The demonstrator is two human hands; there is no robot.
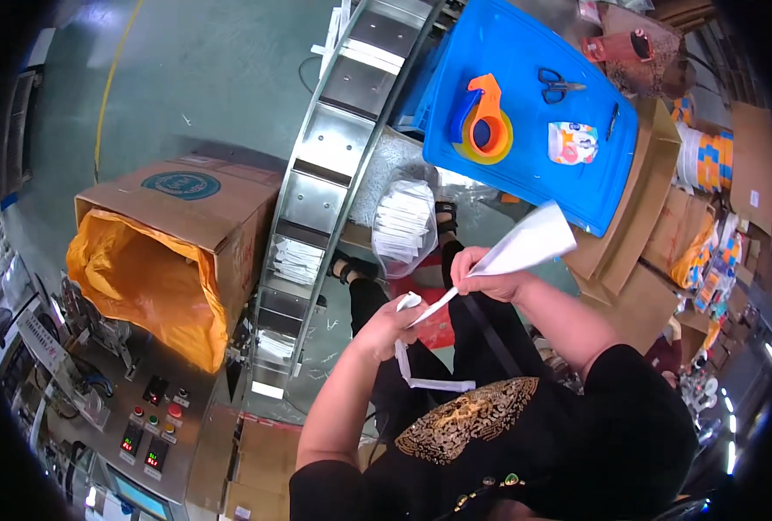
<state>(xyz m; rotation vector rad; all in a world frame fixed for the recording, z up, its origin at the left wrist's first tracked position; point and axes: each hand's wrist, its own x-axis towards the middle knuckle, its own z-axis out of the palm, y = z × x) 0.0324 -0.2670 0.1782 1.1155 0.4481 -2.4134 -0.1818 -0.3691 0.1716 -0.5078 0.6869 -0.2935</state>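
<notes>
L hand (pixel 387 328) + R hand (pixel 488 278) pinching wht strip (pixel 529 239); blu tray (pixel 525 52) ahead; conveyor (pixel 334 139) L; grn flr (pixel 212 78)

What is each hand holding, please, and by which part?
Right hand: a flared white sheet, by its narrow end. Left hand: a thin white strip, partway along.

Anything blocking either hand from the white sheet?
Nothing visible. The left hand and right hand both grip the white sheet directly; its narrow part runs between them with nothing across it.
</notes>
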